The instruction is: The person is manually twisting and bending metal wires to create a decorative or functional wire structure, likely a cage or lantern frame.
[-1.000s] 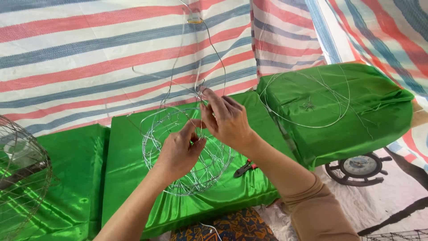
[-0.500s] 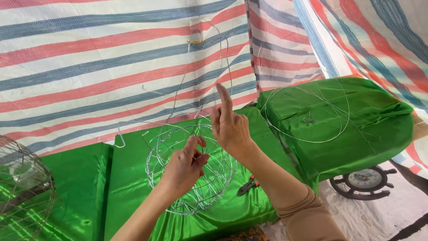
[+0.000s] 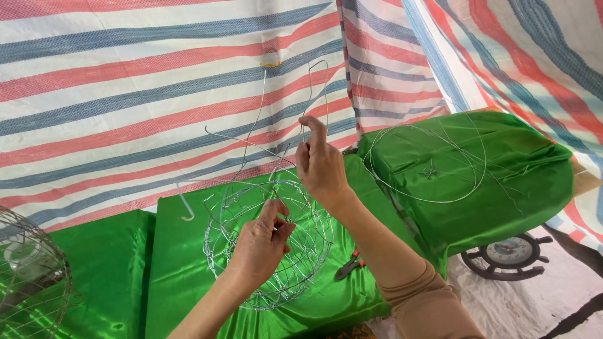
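A round basket frame of thin silver wire [image 3: 308, 251] is held up over a green satin-covered surface [image 3: 182, 270]. My left hand [image 3: 260, 245] pinches the frame's wires near its centre. Above it, my right hand [image 3: 319, 164] grips a long loose wire strand [image 3: 317, 88] that rises and bends over at the top, forefinger pointing up along it. Other loose wire ends stick out to the left, one with a small hook [image 3: 186, 210].
A finished wire cage [image 3: 28, 276] stands at the far left. Wire hoops [image 3: 427, 166] lie on a green-covered block at right. Red-handled pliers [image 3: 349, 265] rest under my right forearm. A round wheel-shaped clock [image 3: 505, 254] lies on the floor. A striped tarp hangs behind.
Both hands and the wire frame have risen slightly and shifted. My right hand has moved up along the long strand, its forefinger extended, while the left keeps pinching the frame.
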